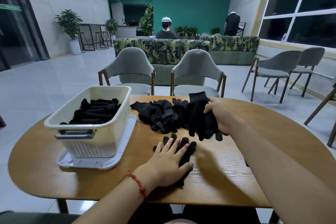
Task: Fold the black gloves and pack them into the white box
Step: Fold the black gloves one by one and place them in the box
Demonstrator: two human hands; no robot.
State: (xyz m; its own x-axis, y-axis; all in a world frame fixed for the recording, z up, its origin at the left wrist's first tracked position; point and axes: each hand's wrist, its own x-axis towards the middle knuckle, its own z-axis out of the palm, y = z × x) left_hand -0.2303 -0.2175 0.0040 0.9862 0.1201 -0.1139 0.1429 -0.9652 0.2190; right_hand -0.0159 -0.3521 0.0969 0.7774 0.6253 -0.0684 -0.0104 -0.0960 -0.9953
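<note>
With the wooden table [227, 178] read as a clock face and the person's edge at 6 o'clock, one black glove, the flat glove [191, 148], is laid near the centre towards 6. It is pinned there by the left hand [169, 162], whose fingers are straight and spread over it, palm down, gripping nothing. The glove's fingertips are seen poking out beyond the hand towards 12. The press is judged to keep the glove smooth and in place, so that a partner can be matched onto it before the fold.

A second glove, the held glove [197, 112], is carried at about 2 o'clock by the right hand [221, 114]. The fingers and thumb are curled round its right side; the cuff is held uppermost and the glove fingers hang down, just above the flat glove. This hold is judged to line it up for laying on top.

The pile of loose gloves [160, 112], some of them dotted on the palm, is heaped at 12 o'clock, within reach of either hand.

The white box [94, 138] is set at 9 to 10 o'clock, open-topped, on what appears to be its own lid [87, 164], turned up beneath it. Inside, folded gloves [98, 112] are packed in rolled bundles, filling much of the floor; how many layers lie beneath cannot be told. Free room is left below the rim, so the packing is judged partly done.
</note>
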